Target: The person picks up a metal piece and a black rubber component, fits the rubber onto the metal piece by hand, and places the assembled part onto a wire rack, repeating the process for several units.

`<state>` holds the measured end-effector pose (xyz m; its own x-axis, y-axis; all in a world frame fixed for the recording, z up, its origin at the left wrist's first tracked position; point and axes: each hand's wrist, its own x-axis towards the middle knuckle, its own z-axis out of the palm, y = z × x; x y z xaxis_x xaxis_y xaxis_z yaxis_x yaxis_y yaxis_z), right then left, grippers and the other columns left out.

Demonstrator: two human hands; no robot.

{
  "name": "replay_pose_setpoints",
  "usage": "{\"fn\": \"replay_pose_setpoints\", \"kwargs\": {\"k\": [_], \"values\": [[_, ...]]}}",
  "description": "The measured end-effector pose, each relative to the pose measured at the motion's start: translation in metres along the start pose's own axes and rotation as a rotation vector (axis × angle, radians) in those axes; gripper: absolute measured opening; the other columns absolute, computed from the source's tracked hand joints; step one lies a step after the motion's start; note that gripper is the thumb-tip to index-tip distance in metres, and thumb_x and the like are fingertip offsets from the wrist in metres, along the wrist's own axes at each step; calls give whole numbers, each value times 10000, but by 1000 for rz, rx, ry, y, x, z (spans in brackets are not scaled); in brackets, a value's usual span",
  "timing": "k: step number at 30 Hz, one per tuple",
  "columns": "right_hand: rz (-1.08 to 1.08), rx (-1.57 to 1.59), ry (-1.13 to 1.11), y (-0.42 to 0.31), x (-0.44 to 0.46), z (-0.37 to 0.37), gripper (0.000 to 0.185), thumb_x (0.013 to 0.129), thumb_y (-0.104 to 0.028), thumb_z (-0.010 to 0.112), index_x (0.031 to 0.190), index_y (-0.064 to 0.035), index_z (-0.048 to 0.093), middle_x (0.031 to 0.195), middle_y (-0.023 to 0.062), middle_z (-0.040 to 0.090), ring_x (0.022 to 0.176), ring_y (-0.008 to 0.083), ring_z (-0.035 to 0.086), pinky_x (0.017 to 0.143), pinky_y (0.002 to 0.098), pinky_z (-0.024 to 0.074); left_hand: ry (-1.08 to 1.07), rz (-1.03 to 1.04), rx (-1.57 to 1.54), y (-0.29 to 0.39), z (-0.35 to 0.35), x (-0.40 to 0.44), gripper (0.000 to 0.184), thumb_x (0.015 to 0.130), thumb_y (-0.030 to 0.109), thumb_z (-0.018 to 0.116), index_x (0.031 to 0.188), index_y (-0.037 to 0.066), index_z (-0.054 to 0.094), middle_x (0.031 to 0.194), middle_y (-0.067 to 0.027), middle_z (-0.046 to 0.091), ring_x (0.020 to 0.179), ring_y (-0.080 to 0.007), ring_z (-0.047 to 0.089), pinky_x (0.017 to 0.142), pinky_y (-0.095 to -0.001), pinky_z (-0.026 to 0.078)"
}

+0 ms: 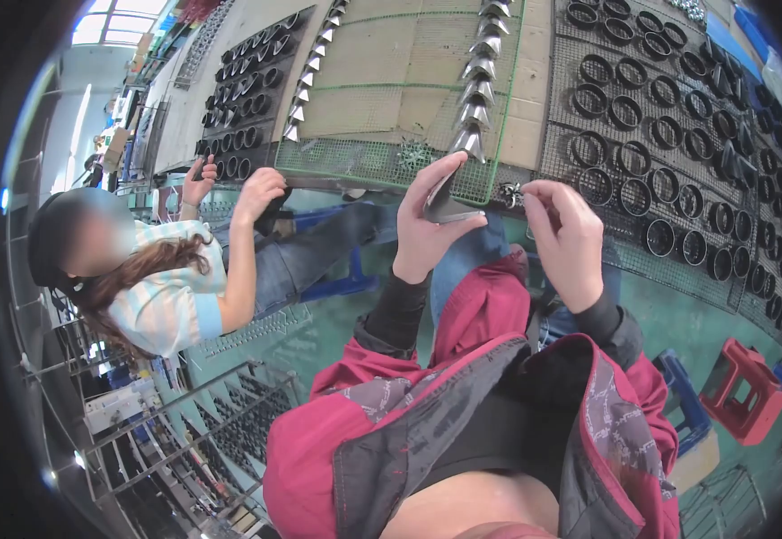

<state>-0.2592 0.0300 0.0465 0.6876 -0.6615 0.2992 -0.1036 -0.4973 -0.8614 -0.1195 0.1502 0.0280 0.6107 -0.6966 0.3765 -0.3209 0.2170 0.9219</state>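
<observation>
Flared silver metal pieces (477, 91) are lining both sides of a green rectangular wire mesh (355, 162); black rings (625, 124) are sitting to its right.

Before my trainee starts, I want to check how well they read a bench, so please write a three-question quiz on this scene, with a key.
1. Fill the gap: the person in the dark red jacket holds the grey metal piece in the ____ hand.
2. True or false: a row of shiny pieces stretches away beyond that hand.
3. Where does the red stool stand? A: on the bench. B: on the green floor. C: on top of another stool.

Key: 1, left hand. 2, true. 3, B.
</observation>
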Motion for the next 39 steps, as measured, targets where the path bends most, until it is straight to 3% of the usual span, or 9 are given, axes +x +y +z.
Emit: {"fn": "replay_pose_setpoints", "kwargs": {"k": [2,5,8,11,15,20,26,32,39], "values": [[137,166,-91,-18,-6,-5,128,925,-120,530,917,-59,642,631,34,603,556,106,609,567,205,432,7,98,90,-3,-1,2,636,670,116,831,1224,28,530,1228,-165,551,1185,-297,508,1020,-383,425],[489,571,-410,-39,-12,-9,173,919,-142,549,903,-17,666,638,66,629,578,76,570,543,180,469,-43,319,323,-3,-5,12,603,725,205,801,1237,76,510,1259,-125,551,1235,-306,459,1030,-403,401],[663,706,-516,-45,-14,-10,242,941,-202,534,1019,-4,651,800,98,700,481,46,391,462,143,351,-29,428,278,-2,0,17,582,729,113,789,1221,112,478,1277,-171,533,1250,-346,440,1037,-452,388],[696,839,-502,-47,-13,-8,243,951,-208,529,1060,-23,642,855,111,698,485,42,376,477,144,338,-43,472,313,4,2,18,604,712,65,794,1218,131,472,1266,-176,538,1236,-346,457,1016,-452,407],[687,809,-530,-43,-14,-5,222,935,-224,559,1030,-44,647,819,43,667,538,47,384,486,153,323,-63,549,401,7,2,18,584,740,76,774,1227,130,457,1249,-174,545,1188,-362,496,982,-456,432],[753,815,-549,-43,-14,-7,217,923,-217,571,855,-50,690,718,-19,650,511,33,338,474,150,275,-34,626,501,6,4,16,581,750,142,775,1228,161,445,1204,-140,580,1128,-332,539,953,-448,465],[739,814,-556,-35,-18,-4,190,907,-191,589,922,-30,688,756,49,692,512,44,365,464,156,300,-29,702,535,9,7,17,548,775,170,759,1221,131,443,1191,-153,581,1093,-318,556,938,-444,486],[769,876,-504,-46,-11,-12,191,895,-181,595,791,-55,694,673,7,669,497,24,323,460,163,259,-37,782,552,7,11,18,464,827,171,709,1192,98,434,1155,-188,591,1031,-345,611,904,-472,501],[787,834,-519,-39,-15,-6,154,854,-136,590,719,-73,626,624,11,611,524,34,420,506,164,316,-15,852,641,10,12,17,478,829,173,710,1219,101,444,1118,-145,606,975,-269,625,947,-429,481]]}}
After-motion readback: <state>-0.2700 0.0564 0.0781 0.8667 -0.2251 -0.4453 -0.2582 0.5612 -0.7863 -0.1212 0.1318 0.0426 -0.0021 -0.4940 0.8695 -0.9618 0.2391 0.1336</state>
